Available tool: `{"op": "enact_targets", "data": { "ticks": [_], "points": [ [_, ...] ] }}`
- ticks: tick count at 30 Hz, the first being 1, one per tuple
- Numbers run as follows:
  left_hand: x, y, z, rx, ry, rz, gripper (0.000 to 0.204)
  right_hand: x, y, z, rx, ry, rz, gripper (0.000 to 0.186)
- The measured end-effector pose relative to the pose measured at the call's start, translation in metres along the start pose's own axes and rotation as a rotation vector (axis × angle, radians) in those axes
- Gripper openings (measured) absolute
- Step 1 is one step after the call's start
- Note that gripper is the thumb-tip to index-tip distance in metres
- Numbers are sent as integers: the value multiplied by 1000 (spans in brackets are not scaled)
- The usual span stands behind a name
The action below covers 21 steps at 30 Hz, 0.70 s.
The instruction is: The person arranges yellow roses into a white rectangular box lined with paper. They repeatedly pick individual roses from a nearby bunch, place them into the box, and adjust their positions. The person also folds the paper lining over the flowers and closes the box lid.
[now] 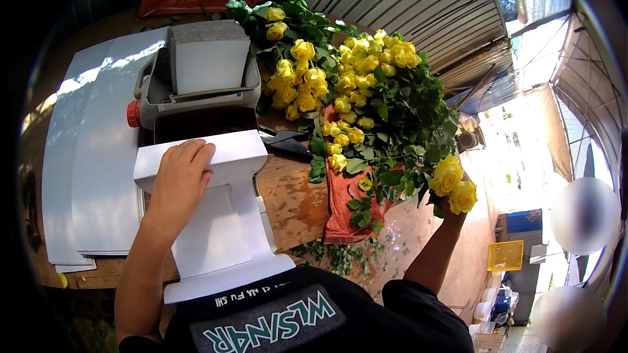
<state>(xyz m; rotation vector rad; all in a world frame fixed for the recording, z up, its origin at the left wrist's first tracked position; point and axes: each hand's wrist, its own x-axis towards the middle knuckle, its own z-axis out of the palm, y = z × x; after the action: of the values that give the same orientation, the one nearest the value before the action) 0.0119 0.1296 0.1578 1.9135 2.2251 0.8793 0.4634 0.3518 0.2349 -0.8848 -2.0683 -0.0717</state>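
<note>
left hand (pixel 181 173) lies loosely open atop folded white card (pixel 241 148); right hand (pixel 453 214) behind yellow roses (pixel 448 176), grip hidden.

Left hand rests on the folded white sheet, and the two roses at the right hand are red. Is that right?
No: the head view shows two yellow roses at the right hand. The left hand does rest on the folded white sheet.
</note>
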Motion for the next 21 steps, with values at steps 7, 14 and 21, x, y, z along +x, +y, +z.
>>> {"op": "enact_targets", "data": {
  "ticks": [7,14,21],
  "points": [
    [2,7,-6,104,-27,7,47,21,-35,-8,219,-168,208,23],
    [6,24,-17,-130,6,163,49,36,-125,10,410,-397,323,22],
    [-7,76,-20,-981,-143,347,66,24,-250,70,621,-760,385,20]
  ]
}}
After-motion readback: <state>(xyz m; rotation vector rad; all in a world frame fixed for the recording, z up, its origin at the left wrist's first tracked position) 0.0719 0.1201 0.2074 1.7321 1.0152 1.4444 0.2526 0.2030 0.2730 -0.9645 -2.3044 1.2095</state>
